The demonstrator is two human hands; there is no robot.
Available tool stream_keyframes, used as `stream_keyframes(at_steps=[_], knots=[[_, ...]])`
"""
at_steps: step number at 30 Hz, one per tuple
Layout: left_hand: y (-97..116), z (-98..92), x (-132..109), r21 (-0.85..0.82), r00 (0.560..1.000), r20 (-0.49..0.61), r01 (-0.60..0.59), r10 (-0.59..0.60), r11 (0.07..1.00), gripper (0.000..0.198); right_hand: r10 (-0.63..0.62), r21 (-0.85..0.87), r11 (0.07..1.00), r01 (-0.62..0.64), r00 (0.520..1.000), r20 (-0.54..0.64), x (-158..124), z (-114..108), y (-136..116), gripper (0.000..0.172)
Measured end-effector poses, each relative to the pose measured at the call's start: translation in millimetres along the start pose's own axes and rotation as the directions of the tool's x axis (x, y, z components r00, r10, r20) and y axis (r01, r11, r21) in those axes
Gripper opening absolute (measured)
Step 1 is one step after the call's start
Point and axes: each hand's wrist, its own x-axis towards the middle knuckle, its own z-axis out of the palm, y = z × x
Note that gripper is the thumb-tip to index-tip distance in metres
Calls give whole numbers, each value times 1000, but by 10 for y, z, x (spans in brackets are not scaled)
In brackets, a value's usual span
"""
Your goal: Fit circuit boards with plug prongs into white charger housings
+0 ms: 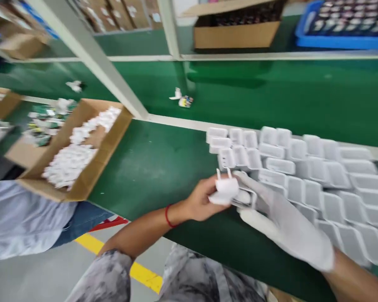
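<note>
My bare left hand, a red string round its wrist, is closed on a white plug piece with two metal prongs pointing up. My right hand, in a white glove, grips a small white plastic housing between thumb and fingers. The two pieces meet or nearly meet over the green bench; whether they are joined I cannot tell. Many similar white open housings lie in rows to the right and beyond my gloved hand.
A cardboard box of small white parts stands at the left, beside a heap of circuit boards. A plug with a circuit board lies on the green surface behind. A slanted post rises there. Another person's sleeve shows at left.
</note>
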Motion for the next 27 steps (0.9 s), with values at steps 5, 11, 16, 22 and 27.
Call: stream_keyframes(at_steps=[5,11,16,22,27], knots=[[22,3,24,40,980,37,-197,196,980,52,139,269,949,-165,984,113,43,-16,3,45],[49,17,57,92,959,71,-282,276,955,53,101,368,922,-117,993,63,42,96,49,48],[44,44,49,38,971,30,-238,237,970,48,132,340,929,-148,989,72,31,92,69,52],[113,37,62,-114,1000,-27,-15,12,993,42,126,373,919,-126,992,25,-49,-79,-15,47],[81,28,63,-148,993,-85,69,-83,987,46,-73,-35,997,67,971,-229,-117,-45,-29,43]])
